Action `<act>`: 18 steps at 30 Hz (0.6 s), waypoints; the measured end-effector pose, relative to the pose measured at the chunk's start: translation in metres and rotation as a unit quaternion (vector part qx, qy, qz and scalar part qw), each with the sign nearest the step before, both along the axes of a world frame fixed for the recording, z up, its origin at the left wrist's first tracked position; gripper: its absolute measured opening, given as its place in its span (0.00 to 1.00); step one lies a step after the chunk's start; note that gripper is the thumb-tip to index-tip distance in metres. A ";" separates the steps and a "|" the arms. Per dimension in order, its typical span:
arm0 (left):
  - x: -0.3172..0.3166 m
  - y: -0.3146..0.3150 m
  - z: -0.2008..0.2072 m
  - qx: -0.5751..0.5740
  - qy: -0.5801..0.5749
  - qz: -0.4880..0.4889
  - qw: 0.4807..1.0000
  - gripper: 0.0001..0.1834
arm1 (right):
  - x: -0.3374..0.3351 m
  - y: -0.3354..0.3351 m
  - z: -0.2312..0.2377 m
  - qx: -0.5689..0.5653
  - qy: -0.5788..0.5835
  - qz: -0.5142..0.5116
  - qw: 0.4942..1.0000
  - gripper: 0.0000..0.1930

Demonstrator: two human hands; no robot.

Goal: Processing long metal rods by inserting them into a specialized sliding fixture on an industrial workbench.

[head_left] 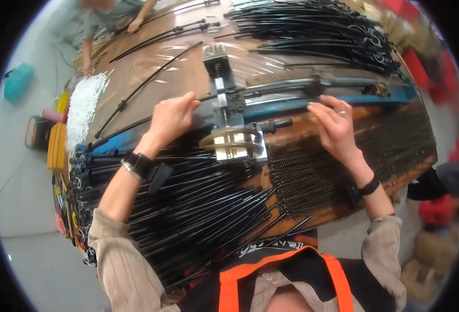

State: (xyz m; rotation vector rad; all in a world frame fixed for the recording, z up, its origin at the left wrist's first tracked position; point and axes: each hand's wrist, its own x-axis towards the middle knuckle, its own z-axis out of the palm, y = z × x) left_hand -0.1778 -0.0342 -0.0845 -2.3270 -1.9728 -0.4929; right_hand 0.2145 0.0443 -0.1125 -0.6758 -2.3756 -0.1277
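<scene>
My left hand (pixel 172 119) is closed round a thin black rod (pixel 136 125), just left of a metal clamping fixture (pixel 228 106). The rod slants up to the right, and its right end reaches the fixture. Over the bench's right half hangs my right hand (pixel 336 127), its fingertips drawn together in a pinch; whatever they hold, if anything, cannot be made out. Below that hand lies a wide bed of dark coil springs (pixel 312 179). A brownish tube loop (pixel 229 139) curves round the fixture's near block, and a black handle-like part (pixel 276 125) points right from it.
A blue rail (pixel 364 99) runs right from the fixture. Many black rods (pixel 198 218) cover the bench's near left, more (pixel 312 31) its far right. White small parts (pixel 86 106) are heaped at the left edge. Another person's hand (pixel 136 24) shows at the far left.
</scene>
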 end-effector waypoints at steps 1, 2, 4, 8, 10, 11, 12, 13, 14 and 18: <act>0.000 0.001 0.000 -0.005 -0.001 -0.011 1.000 0.11 | -0.002 -0.003 -0.004 -0.005 -0.001 -0.011 1.000 0.18; 0.000 0.003 -0.001 -0.010 0.003 -0.010 1.000 0.11 | -0.003 -0.006 -0.008 -0.026 0.009 0.002 1.000 0.18; 0.001 0.005 -0.001 -0.017 0.008 -0.007 1.000 0.12 | -0.008 -0.010 -0.012 -0.065 0.027 0.028 0.997 0.16; 0.001 -0.001 0.001 -0.030 0.000 0.008 1.000 0.12 | -0.023 -0.019 -0.010 -0.116 0.048 0.058 0.990 0.15; 0.005 -0.001 0.001 -0.032 -0.004 0.001 0.999 0.12 | -0.031 -0.020 -0.013 -0.178 0.051 0.069 0.980 0.15; 0.003 -0.001 0.002 -0.028 -0.001 0.004 1.000 0.12 | -0.038 -0.016 -0.015 -0.233 0.059 0.090 0.966 0.14; 0.002 0.000 0.002 -0.024 0.002 0.007 1.000 0.12 | -0.042 -0.014 -0.017 -0.288 0.068 0.110 0.949 0.14; 0.001 0.000 0.000 -0.024 0.000 0.007 1.000 0.12 | -0.042 -0.014 -0.022 -0.288 0.066 0.110 0.949 0.14; 0.001 0.001 -0.002 -0.009 0.003 0.000 1.000 0.12 | -0.041 -0.015 -0.027 -0.299 0.084 0.112 0.944 0.14; 0.005 -0.004 -0.011 0.021 0.021 -0.030 0.999 0.10 | -0.043 -0.009 -0.014 -0.429 0.091 0.084 0.895 0.14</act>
